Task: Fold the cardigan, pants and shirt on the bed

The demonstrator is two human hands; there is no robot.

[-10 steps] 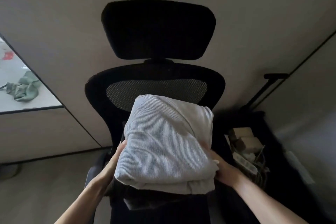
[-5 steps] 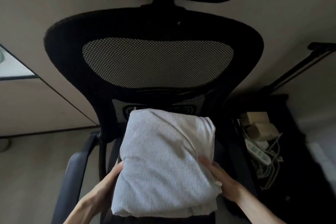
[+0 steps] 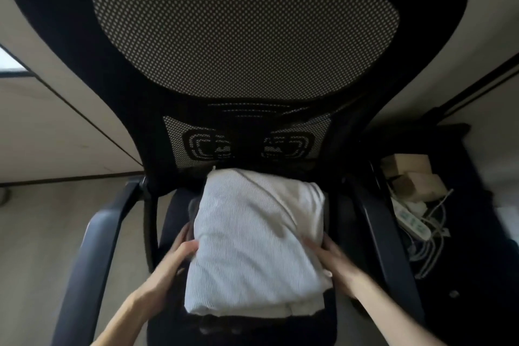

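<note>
A folded pale striped garment [image 3: 258, 244] tops a small stack with a dark folded garment [image 3: 222, 324] showing under its near edge. The stack sits low over the seat of a black office chair [image 3: 244, 45]. My left hand [image 3: 171, 270] presses against the stack's left side and my right hand [image 3: 334, 264] grips its right side. Fingers of both hands reach under the pile and are partly hidden. The bed is out of view.
The chair's armrests [image 3: 104, 236] flank the stack on both sides. To the right, a dark bin holds small cardboard boxes [image 3: 412, 177] and a white power strip [image 3: 412, 222] with tangled cables. Light flooring lies to the left.
I have moved closer to the chair and lowered the stack towards the seat; the backrest now fills the view and the headrest has left it.
</note>
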